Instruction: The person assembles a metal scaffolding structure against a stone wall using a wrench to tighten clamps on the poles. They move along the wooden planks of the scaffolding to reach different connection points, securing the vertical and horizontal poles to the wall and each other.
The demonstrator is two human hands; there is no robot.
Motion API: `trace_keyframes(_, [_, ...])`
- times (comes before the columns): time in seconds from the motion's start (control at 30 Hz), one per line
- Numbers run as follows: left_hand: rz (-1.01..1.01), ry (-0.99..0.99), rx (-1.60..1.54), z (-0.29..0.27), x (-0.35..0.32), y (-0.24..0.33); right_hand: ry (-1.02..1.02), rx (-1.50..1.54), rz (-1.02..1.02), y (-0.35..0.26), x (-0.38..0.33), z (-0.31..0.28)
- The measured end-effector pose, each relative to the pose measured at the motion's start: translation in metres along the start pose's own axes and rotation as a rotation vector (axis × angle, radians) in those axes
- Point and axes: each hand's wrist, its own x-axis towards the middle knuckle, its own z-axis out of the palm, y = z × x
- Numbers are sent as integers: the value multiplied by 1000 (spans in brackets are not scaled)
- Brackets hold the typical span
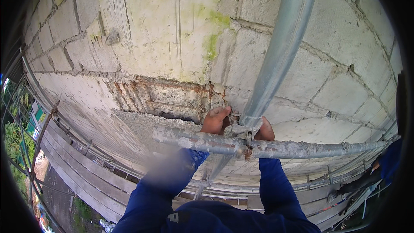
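Both my arms, in blue sleeves, reach past a mortar-crusted horizontal scaffold pipe (319,149) to a thicker upright steel pipe (282,47). The two pipes meet at a dirty scaffold coupler (241,134). My left hand (214,121) is closed left of the coupler, thumb and fingers curled in, close to thin wire-like strands (222,99) at the wall. What it grips is too small to make out. To the right of the upright pipe, my right hand (266,130) is beside the coupler and a crumpled greyish piece (255,125). Its fingertips are hidden.
Behind the pipes, a block wall (321,71) has a broken-out recess with rusty rebar (172,86). Scaffold planks (86,157) run along the left, above the ground far below. Another person's blue sleeve (390,162) shows at the right edge.
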Motion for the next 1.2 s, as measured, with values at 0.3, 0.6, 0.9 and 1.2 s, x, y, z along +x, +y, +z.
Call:
trace_keyframes(0.3, [-112,98,457,-5,-3,17,179,-289,2,1,-8,11])
trace_keyframes(0.6, [-199,-31,330,-16,12,14,33,-443,80,-3,-4,7])
trace_keyframes(0.9, [15,-162,318,-22,18,0,52,-429,145,-4,4,22])
trace_keyframes(1.2, [230,-320,414,-26,20,14,69,-409,170,-3,13,28])
